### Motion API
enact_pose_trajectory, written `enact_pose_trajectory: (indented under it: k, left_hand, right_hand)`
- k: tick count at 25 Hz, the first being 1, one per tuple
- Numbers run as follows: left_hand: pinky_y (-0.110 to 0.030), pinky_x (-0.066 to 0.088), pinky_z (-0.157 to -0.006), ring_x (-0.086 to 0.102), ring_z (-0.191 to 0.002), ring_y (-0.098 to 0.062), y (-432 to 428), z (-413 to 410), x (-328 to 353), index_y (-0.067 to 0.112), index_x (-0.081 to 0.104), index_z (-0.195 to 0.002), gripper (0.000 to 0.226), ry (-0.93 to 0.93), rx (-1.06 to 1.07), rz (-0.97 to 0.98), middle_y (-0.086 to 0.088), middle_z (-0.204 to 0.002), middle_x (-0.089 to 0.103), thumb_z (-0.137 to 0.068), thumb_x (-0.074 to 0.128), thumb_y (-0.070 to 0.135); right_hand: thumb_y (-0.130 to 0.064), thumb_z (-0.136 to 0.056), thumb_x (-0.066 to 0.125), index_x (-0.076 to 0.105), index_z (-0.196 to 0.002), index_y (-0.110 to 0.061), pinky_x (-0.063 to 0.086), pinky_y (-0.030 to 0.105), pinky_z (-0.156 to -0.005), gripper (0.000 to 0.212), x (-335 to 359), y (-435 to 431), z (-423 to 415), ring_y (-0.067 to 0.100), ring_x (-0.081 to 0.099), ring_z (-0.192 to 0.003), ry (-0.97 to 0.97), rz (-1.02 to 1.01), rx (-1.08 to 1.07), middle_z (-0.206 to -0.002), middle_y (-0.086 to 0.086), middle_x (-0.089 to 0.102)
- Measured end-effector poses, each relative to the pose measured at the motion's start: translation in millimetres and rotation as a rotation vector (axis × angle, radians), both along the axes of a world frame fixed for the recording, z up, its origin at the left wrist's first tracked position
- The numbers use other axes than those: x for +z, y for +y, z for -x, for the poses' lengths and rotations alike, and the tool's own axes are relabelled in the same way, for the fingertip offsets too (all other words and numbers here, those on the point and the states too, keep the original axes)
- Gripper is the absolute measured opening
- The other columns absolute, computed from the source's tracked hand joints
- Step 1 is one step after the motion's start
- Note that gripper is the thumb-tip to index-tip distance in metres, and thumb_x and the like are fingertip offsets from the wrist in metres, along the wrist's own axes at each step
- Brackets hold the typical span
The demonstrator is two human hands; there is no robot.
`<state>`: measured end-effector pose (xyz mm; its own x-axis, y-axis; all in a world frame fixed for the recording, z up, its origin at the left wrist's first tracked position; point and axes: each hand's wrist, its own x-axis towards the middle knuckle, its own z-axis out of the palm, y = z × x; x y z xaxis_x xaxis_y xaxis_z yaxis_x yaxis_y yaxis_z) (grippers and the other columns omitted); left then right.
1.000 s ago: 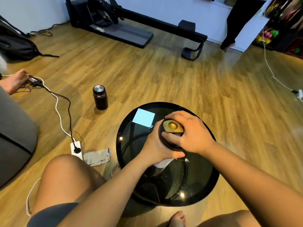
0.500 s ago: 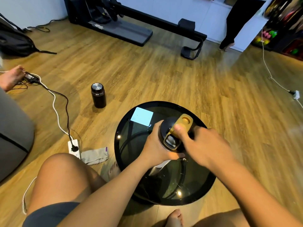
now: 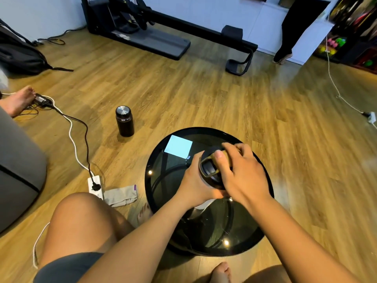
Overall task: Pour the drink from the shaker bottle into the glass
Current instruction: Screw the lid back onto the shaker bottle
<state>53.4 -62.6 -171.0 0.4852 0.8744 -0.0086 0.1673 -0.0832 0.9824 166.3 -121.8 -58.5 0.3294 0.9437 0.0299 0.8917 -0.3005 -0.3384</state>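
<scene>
**Both hands on the shaker, no glass to be seen**

Nearest, the left hand [image 3: 195,186] is wrapped round the body of the shaker bottle [image 3: 210,170], which stands upright on the black glass table [image 3: 163,180], its long axis vertical. The right hand [image 3: 242,176] sits on top, thumb and fingers pinching the gold flip cap [image 3: 224,158]. The pour depends on a glass, and I can't spot one. Farther off, a dark flask [image 3: 124,121] stands on the floor.
</scene>
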Motion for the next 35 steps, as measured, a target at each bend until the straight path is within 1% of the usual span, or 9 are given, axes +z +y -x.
enact_pose_trajectory:
  k: [8, 11, 14, 18, 21, 24, 27, 31, 35]
  left_hand:
    - [0.005, 0.041, -0.082, 0.054, -0.111, 0.024, 5, 2, -12, 0.078, 0.028, -0.119, 0.103, 0.004, 0.003, -0.050, 0.026, -0.119, 0.061, -0.053, 0.098, 0.041]
    - [0.001, 0.045, -0.086, 0.056, -0.115, 0.017, 6, 2, -13, 0.065, 0.035, -0.128, 0.106, 0.021, 0.004, -0.065, 0.024, -0.124, 0.062, -0.049, 0.101, 0.040]
    - [-0.003, 0.050, -0.080, 0.062, -0.110, 0.011, 6, 3, -12, 0.064, 0.035, -0.126, 0.101, 0.047, -0.010, -0.069, 0.018, -0.119, 0.065, -0.049, 0.098, 0.047]
    - [-0.001, 0.048, -0.074, 0.061, -0.105, 0.013, 4, -1, -10, 0.053, 0.036, -0.129, 0.089, 0.085, 0.020, -0.055, 0.018, -0.113, 0.065, -0.057, 0.088, 0.059]
    - [0.004, 0.044, -0.066, 0.058, -0.097, 0.021, 2, -4, -6, 0.071, 0.034, -0.111, 0.063, 0.095, 0.056, 0.008, 0.017, -0.102, 0.067, -0.061, 0.073, 0.070]
    - [0.012, 0.036, -0.071, 0.044, -0.097, 0.040, 1, -1, -5, 0.052, 0.031, -0.130, 0.082, 0.079, 0.065, -0.017, 0.029, -0.103, 0.053, -0.059, 0.070, 0.065]
    - [0.005, 0.044, -0.079, 0.049, -0.111, 0.030, 1, 2, -9, 0.047, 0.030, -0.139, 0.108, 0.052, 0.003, -0.019, 0.029, -0.118, 0.055, -0.050, 0.090, 0.056]
    - [-0.005, 0.051, -0.080, 0.060, -0.113, 0.009, 3, 3, -9, 0.046, 0.036, -0.136, 0.109, 0.080, -0.006, -0.016, 0.022, -0.125, 0.059, -0.045, 0.096, 0.053]
    - [-0.013, 0.053, -0.089, 0.062, -0.116, 0.001, 2, 2, -9, 0.037, 0.036, -0.140, 0.113, 0.075, 0.005, -0.009, 0.018, -0.126, 0.063, -0.045, 0.095, 0.053]
  right_hand:
    - [-0.085, -0.083, 0.019, 0.056, -0.071, -0.021, 0.035, 0.028, -0.049, 0.075, 32, -31, 11, 0.025, 0.065, -0.064, -0.342, 0.147, -0.046, -0.058, -0.003, 0.050]
    - [-0.079, -0.081, 0.034, 0.070, -0.099, -0.033, 0.050, 0.033, -0.068, 0.061, 44, -10, -13, 0.022, 0.067, -0.093, -0.171, -0.045, 0.068, -0.094, -0.005, 0.071]
    - [-0.066, -0.091, 0.045, 0.055, -0.141, -0.036, 0.034, 0.044, -0.116, 0.059, 29, 8, -17, 0.016, 0.033, -0.146, 0.087, 0.118, 0.334, -0.156, -0.005, 0.042]
    - [-0.061, -0.094, 0.026, 0.062, -0.135, -0.029, 0.036, 0.045, -0.112, 0.063, -1, 4, 17, 0.023, 0.034, -0.141, 0.170, -0.083, 0.081, -0.148, 0.004, 0.046]
    - [-0.077, -0.083, 0.003, 0.037, -0.150, -0.030, 0.043, 0.049, -0.101, 0.088, 3, 3, 34, 0.037, 0.033, -0.134, -0.043, 0.098, -0.147, -0.152, 0.013, 0.036]
    - [-0.082, -0.084, 0.015, 0.023, -0.155, -0.025, 0.046, 0.042, -0.079, 0.091, 10, -18, 31, 0.038, 0.051, -0.120, -0.258, 0.246, -0.160, -0.140, 0.014, 0.047]
    - [-0.079, -0.084, 0.034, 0.049, -0.137, -0.026, 0.038, 0.037, -0.066, 0.077, 28, -24, 11, 0.035, 0.066, -0.102, -0.316, 0.141, -0.112, -0.117, 0.008, 0.064]
    - [-0.064, -0.083, 0.060, 0.049, -0.140, -0.031, 0.044, 0.037, -0.086, 0.067, 39, -1, -2, 0.030, 0.056, -0.116, -0.023, 0.092, 0.020, -0.120, 0.004, 0.057]
    - [-0.065, -0.081, 0.059, 0.044, -0.132, -0.031, 0.034, 0.041, -0.081, 0.064, 16, 9, 11, 0.040, 0.058, -0.108, 0.023, 0.002, -0.172, -0.113, 0.010, 0.060]
